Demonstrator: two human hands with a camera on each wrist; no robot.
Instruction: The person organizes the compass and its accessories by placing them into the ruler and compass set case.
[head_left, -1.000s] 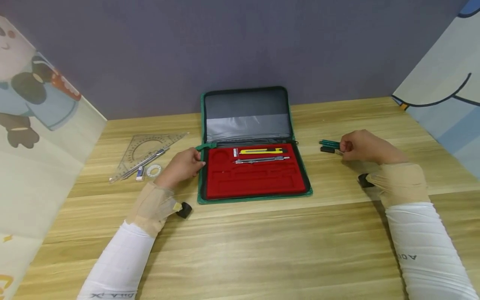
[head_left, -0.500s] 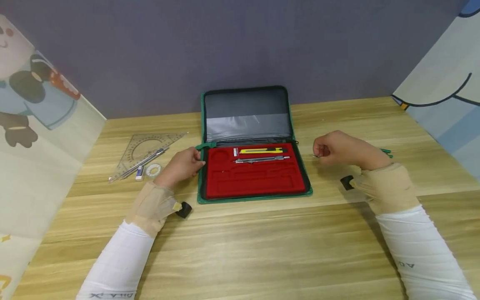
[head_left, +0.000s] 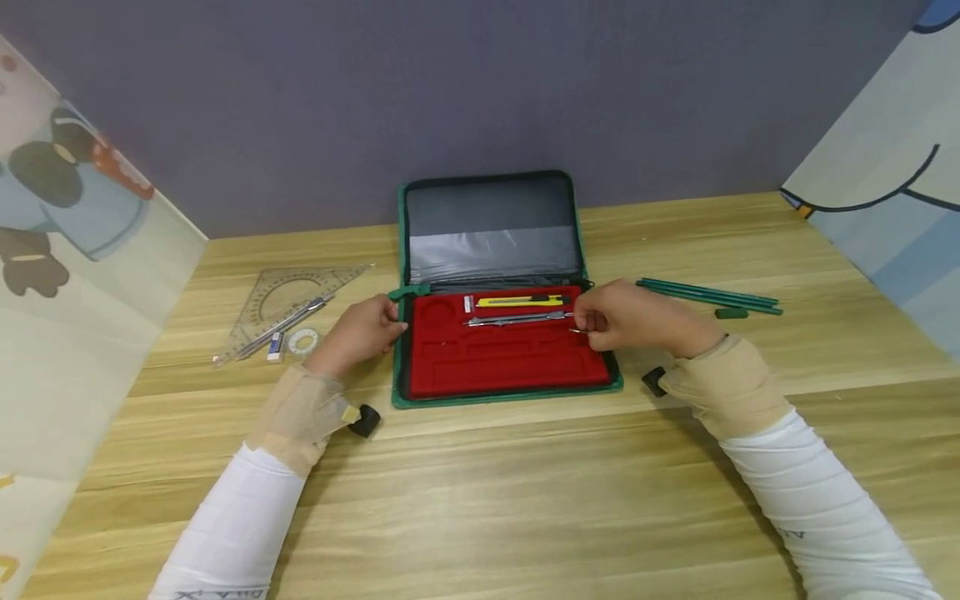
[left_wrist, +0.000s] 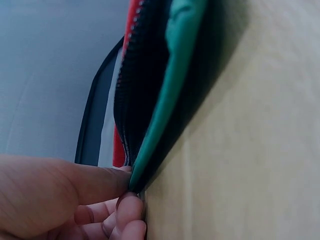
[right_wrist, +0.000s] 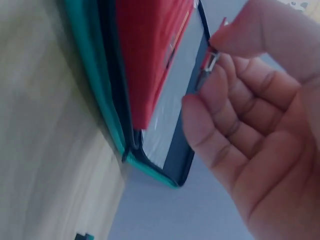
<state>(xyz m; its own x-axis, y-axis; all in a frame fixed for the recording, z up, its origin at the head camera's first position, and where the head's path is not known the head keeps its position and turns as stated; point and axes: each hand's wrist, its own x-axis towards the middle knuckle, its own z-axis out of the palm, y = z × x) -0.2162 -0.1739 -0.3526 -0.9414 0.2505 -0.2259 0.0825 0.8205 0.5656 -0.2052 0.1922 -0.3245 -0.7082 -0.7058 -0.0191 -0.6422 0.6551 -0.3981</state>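
A green zip case (head_left: 510,402) lies unfolded on the table, with a red moulded insert (head_left: 495,371). My left hand (head_left: 362,332) pinches its left edge; thumb and fingers grip the green rim (left_wrist: 162,107) in the left wrist view. Over the insert's right side is my right hand (head_left: 637,317), pinching a small metal piece (right_wrist: 207,65) between thumb and fingertips. Its exact kind is hidden by the fingers. A yellow utility knife (head_left: 522,302), a metal drawing compass (head_left: 517,318) and a small white item (head_left: 468,304) sit in the insert's upper slots.
Right of the case lie several green pencils (head_left: 708,294) and a small dark green block (head_left: 731,313). On the left are a clear set square (head_left: 266,287), a long metallic instrument (head_left: 288,325), an eraser (head_left: 276,347) and a white ring (head_left: 303,341). A wall stands behind.
My right hand has moved left from the pencils to above the case, bringing the small metal piece. The pencils and green block are now uncovered. My left hand keeps its grip on the case edge.
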